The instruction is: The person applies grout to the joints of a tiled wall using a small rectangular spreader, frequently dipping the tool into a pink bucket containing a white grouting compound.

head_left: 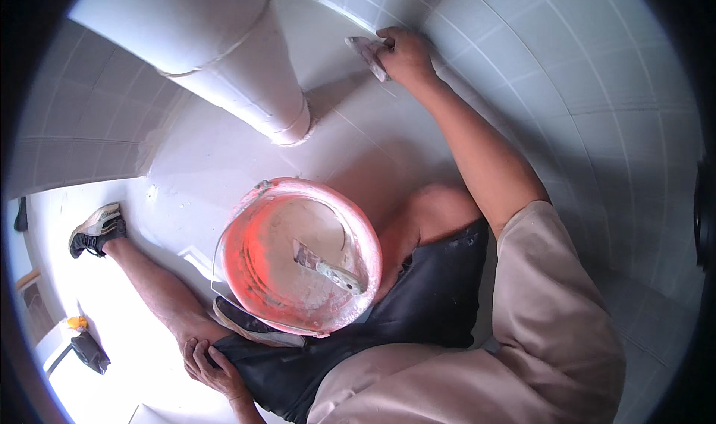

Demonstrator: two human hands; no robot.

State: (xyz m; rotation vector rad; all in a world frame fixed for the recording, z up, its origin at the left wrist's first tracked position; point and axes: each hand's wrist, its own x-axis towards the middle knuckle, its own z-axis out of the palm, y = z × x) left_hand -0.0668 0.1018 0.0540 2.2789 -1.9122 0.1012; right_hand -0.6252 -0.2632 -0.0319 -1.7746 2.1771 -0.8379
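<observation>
At the far right of the floor, my right hand (410, 55) is closed around a flat, pale-smeared scraper (368, 57), held low by the foot of the tiled wall. Its exact edge is partly hidden by my fingers. My left hand (211, 367) lies on my left knee with its fingers apart, holding nothing. Between my legs stands a red bucket (230, 256), its inside coated in whitish material. A putty knife (339, 275) with a smeared handle lies inside it, on the pale mix (298, 223).
A thick white pipe (253, 81) rises from the floor (201, 155) ahead of me. Tiled walls (597, 118) stand to the right and at the left (89, 103). My shoe (97, 228) is at far left, near a dark item with a yellow part (88, 349).
</observation>
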